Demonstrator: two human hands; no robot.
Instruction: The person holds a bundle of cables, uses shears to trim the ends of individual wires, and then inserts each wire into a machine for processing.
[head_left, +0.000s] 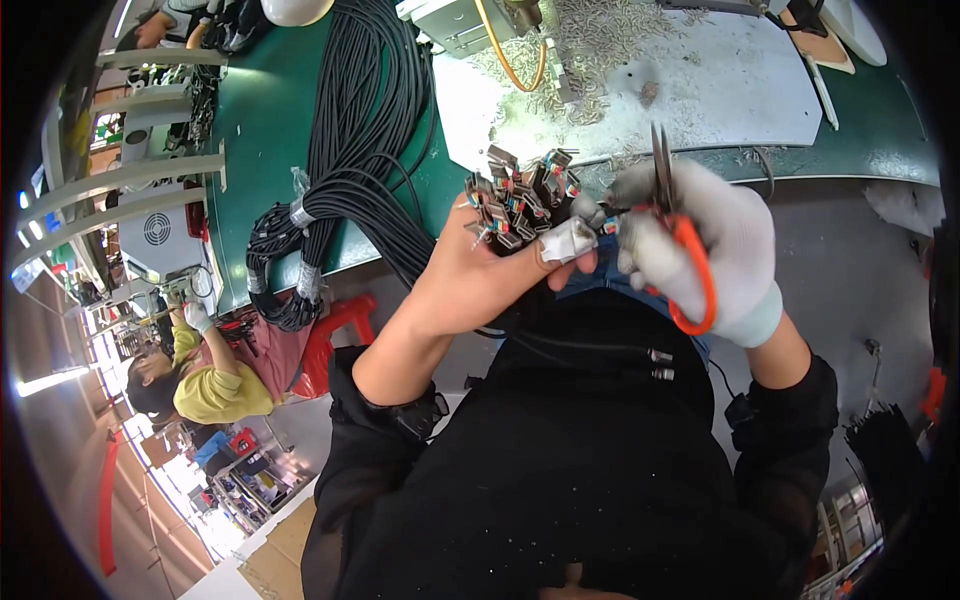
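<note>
My left hand (462, 285), bare with white tape round the thumb, is closed round a bunch of black cables. Their metal connectors (515, 200), with small coloured wires at the ends, stick up above the fist. Close by on the right, my right hand (735, 240) wears a white glove and holds scissors (692, 262) with orange handles, blades pointing up. Its gloved thumb and fingertips reach a connector beside the taped thumb; motion blur hides exactly what they pinch. Two cable ends with metal plugs (660, 365) hang over my black clothing.
A coil of black cables (370, 110) with taped ties lies on the green table (265, 130). Small metal pieces (590, 70) litter a white board (720, 95) beneath a machine (465, 25) with an orange tube. To the left, a co-worker in yellow (225, 392) works at the bench.
</note>
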